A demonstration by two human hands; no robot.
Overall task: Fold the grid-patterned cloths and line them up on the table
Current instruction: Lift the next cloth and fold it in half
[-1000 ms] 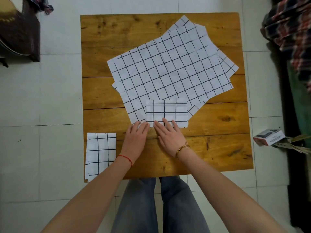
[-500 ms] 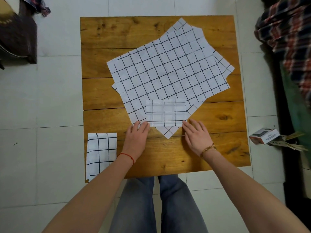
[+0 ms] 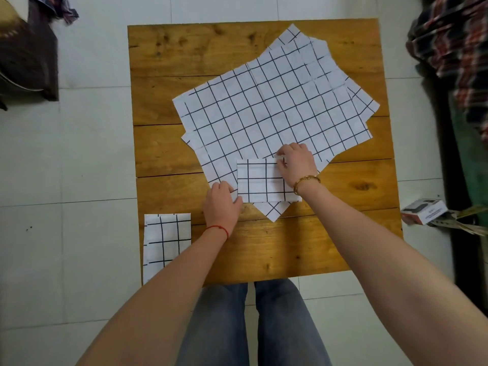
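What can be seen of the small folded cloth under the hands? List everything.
The folded cloth is a white rectangle with a black grid, lying flat on the unfolded cloths near the table middle. The left hand grips its left edge; the right hand pinches its top right corner.

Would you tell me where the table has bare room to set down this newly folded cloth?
The near strip of the table is bare, between the folded cloth at the left corner and the right edge. The far-left corner is bare too. The middle is crowded: the unfolded cloths spread there, with the left hand and right hand gripping the newly folded cloth.
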